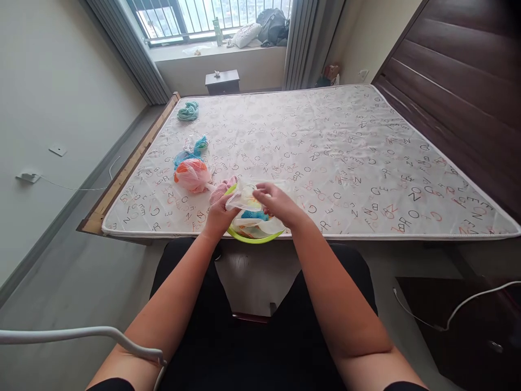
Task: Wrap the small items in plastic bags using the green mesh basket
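Note:
Both my hands are on a clear plastic bag [247,198] with a small yellow and orange print or content. My left hand [220,215] grips its left side, and my right hand [277,203] has bent fingers at its right side. Directly below is a basin with a lime-green rim [254,240], partly covered by the bag and hands. White and blue plastic [255,215] shows inside it. A pink cloth [222,189] lies just behind my left hand.
On the letter-printed mattress [325,152] are a pink bag with orange contents [192,175], blue plastic bags [191,152] and a teal cloth [188,111]. A wooden bed rail [130,168] runs along the left. A pale bar [81,334] crosses near my left forearm.

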Available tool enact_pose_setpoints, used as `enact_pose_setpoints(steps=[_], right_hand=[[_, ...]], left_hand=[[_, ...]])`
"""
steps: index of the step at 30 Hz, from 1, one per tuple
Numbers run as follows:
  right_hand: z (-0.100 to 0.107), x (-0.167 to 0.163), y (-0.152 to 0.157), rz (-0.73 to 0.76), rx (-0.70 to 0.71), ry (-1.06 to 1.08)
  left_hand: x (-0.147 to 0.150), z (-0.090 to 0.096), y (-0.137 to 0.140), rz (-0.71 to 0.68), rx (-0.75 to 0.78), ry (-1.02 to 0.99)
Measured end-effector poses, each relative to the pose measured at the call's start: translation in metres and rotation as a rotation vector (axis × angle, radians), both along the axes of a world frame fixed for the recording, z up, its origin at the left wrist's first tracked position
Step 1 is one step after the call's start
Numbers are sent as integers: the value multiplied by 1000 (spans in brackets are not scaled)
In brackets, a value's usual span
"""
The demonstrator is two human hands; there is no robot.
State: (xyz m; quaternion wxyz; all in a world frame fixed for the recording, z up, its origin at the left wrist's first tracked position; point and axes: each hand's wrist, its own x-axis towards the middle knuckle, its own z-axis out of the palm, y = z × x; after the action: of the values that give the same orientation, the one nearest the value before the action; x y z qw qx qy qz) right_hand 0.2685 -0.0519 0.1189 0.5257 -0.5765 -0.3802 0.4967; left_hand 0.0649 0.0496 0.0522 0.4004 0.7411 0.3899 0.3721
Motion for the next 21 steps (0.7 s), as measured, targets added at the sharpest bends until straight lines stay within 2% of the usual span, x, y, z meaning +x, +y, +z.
enact_pose_setpoints(steps=[1, 3, 6, 9, 12, 15, 18, 21], right_hand=[[2, -4, 0, 14, 14, -96], [3, -8, 2, -86, 96, -170], [0, -2, 6, -386, 254, -61], [-6, 9, 8, -507, 331, 1], [-8, 12, 6, -425, 293, -42], [-3, 8, 2, -295, 245, -120], [6, 1, -2, -182, 266, -195], [8, 0, -3, -141, 304, -210]], left_hand=[[1, 1, -2, -14, 24, 34], [2, 0, -1, -19, 67, 83], [-4, -7, 11, 32, 103, 123], [-16, -12, 26, 13, 93, 184], [-22, -5, 32, -100, 130, 116], [-13, 12, 26, -203, 273, 5], [9, 31, 16, -282, 386, 70], [31, 41, 5, -316, 368, 121]])
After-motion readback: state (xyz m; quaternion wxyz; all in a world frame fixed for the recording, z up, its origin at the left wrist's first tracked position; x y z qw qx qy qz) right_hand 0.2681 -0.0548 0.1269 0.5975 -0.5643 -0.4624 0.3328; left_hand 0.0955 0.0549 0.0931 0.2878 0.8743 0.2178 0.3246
